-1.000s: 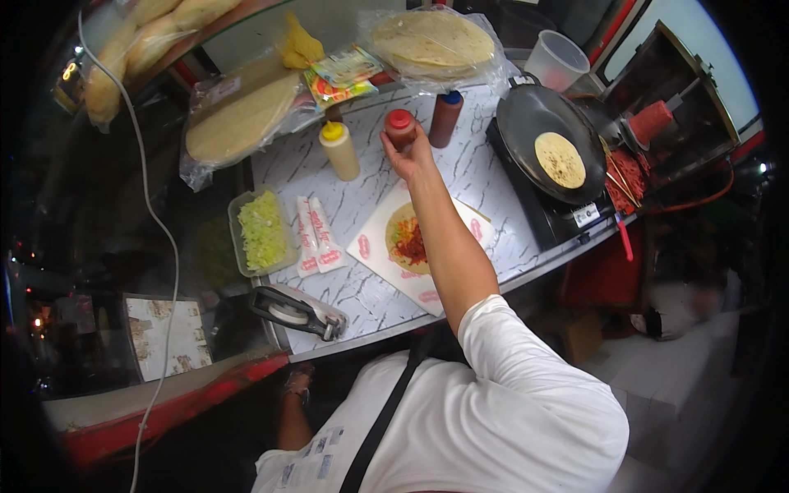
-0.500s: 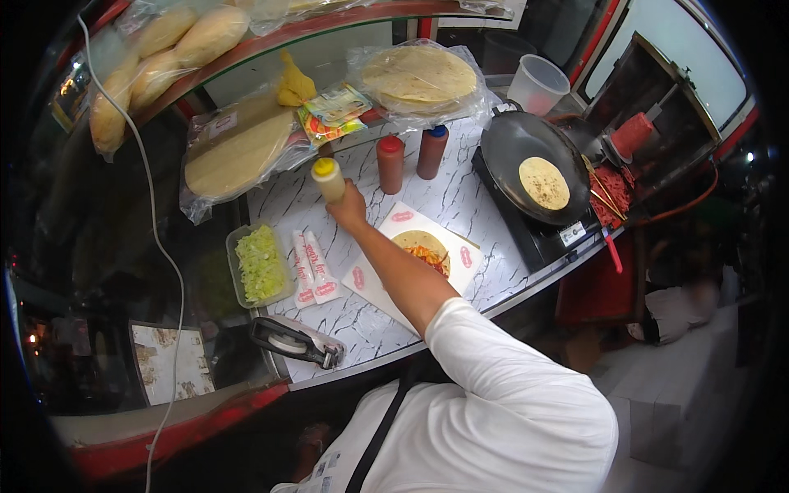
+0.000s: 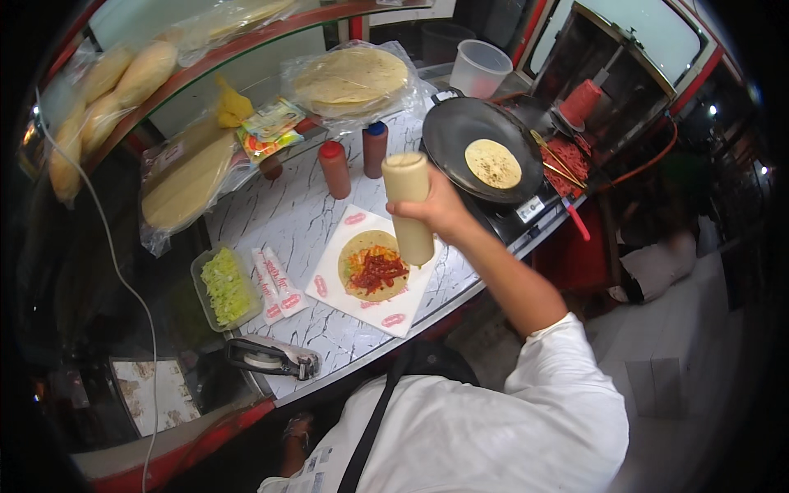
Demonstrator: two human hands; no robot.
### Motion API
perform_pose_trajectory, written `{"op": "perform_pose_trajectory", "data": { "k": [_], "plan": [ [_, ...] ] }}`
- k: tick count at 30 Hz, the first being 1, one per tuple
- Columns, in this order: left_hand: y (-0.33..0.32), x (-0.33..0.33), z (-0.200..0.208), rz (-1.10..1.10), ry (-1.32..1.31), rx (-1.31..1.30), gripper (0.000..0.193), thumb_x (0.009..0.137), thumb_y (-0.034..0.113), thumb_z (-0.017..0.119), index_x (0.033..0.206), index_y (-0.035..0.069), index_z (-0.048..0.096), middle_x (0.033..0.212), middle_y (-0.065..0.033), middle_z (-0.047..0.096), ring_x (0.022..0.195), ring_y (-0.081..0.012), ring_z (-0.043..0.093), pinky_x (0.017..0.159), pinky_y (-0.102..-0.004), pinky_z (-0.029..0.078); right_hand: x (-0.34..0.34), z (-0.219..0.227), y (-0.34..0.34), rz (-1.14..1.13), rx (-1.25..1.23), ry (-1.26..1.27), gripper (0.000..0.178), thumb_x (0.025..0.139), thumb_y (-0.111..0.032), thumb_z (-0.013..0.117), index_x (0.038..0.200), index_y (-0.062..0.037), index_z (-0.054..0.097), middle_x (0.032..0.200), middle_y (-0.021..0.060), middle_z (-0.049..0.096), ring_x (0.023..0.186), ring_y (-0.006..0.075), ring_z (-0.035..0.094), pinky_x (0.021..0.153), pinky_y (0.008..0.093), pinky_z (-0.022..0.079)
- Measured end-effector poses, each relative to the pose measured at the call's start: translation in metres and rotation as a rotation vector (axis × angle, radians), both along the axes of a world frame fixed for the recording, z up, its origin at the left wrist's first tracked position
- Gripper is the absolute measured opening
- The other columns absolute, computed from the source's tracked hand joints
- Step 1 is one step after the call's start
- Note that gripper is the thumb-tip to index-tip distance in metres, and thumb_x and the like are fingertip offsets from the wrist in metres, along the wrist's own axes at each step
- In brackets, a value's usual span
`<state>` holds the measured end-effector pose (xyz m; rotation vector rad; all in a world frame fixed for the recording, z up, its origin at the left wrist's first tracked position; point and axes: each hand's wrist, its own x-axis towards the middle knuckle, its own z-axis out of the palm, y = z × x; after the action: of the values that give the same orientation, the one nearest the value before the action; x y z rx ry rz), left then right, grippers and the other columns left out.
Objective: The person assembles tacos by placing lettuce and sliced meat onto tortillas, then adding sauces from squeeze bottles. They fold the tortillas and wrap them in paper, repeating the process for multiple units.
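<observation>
My right hand (image 3: 431, 205) is wrapped around a squeeze bottle (image 3: 407, 185) of pale cream sauce. The bottle is upside down, base up, its tip just right of a filled tortilla (image 3: 353, 283). Shredded orange and green filling with dark red sauce covers the middle of that tortilla. It lies flat on white printed paper (image 3: 394, 321) on the marble-patterned counter. Behind it stand a red-capped sauce bottle (image 3: 334, 171) and a blue-capped sauce bottle (image 3: 375, 150). My left hand is out of view.
At right, a black pan (image 3: 448, 135) on a burner holds another tortilla (image 3: 493, 163); beyond are shaved meat (image 3: 563, 171) and a red-handled knife (image 3: 579, 223). Leftward are a lettuce tub (image 3: 226, 287), paper sleeves (image 3: 279, 283) and a tape dispenser (image 3: 271, 357). Bagged tortillas (image 3: 352, 80) lie behind.
My right hand has lifted the cream sauce bottle from the back of the counter, brought it right and nearer, and turned it upside down. The view has shifted, and the filled tortilla is uncovered.
</observation>
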<state>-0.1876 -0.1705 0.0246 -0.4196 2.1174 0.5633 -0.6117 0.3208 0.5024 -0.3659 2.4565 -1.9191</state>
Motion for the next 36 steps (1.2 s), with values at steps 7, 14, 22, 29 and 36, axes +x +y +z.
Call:
{"op": "perform_pose_trajectory", "data": {
  "k": [7,14,22,29,36],
  "plan": [
    [0.008,-0.03,-0.002,0.139,0.127,0.194,0.051,0.096,0.05,0.05,0.127,0.012,0.066,0.122,-0.0167,0.068,0.106,-0.0325,0.066,0.087,-0.046,0.052,0.055,0.067,0.01,0.073,-0.058,0.242,0.063,0.066,-0.004,0.08,0.125,-0.0023,0.057,0.113,0.0101,0.064,0.104,0.0221,0.064,0.096,0.0396,0.052],
    [0.012,-0.02,0.022,0.243,0.044,0.124,0.052,0.097,0.051,0.051,0.123,0.009,0.067,0.111,-0.0128,0.072,0.092,-0.0288,0.067,0.08,-0.044,0.052,0.046,0.016,0.038,-0.184,-0.379,0.279,0.051,0.075,0.005,0.075,0.121,-0.0008,0.055,0.109,0.0105,0.063,0.104,0.0233,0.065,0.094,0.0393,0.056],
    [0.011,0.015,0.02,0.28,0.037,0.14,0.033,0.093,0.036,0.063,0.113,0.012,0.071,0.1,-0.0097,0.073,0.08,-0.026,0.069,0.069,-0.043,0.052,0.046,-0.053,0.035,-0.227,-0.521,0.027,0.052,0.064,0.011,0.08,0.112,-0.0011,0.063,0.103,0.0066,0.068,0.099,0.0186,0.065,0.09,0.0349,0.052],
    [0.021,0.012,0.017,0.529,0.016,0.233,0.034,0.091,0.033,0.063,0.118,0.014,0.071,0.098,-0.0067,0.072,0.077,-0.0191,0.069,0.066,-0.0388,0.053,0.045,-0.064,0.029,-0.196,-0.451,-0.213,0.048,0.064,0.014,0.077,0.109,0.002,0.062,0.102,0.01,0.069,0.096,0.0225,0.068,0.09,0.0385,0.054],
    [0.034,0.002,0.029,0.665,-0.04,0.261,0.039,0.094,0.04,0.061,0.122,0.013,0.069,0.104,-0.0071,0.071,0.078,-0.0167,0.067,0.066,-0.0364,0.052,0.042,-0.048,0.028,-0.153,-0.414,-0.249,0.05,0.065,0.016,0.076,0.111,0.0012,0.062,0.101,0.0107,0.068,0.095,0.0232,0.068,0.089,0.039,0.054]
  ]
}}
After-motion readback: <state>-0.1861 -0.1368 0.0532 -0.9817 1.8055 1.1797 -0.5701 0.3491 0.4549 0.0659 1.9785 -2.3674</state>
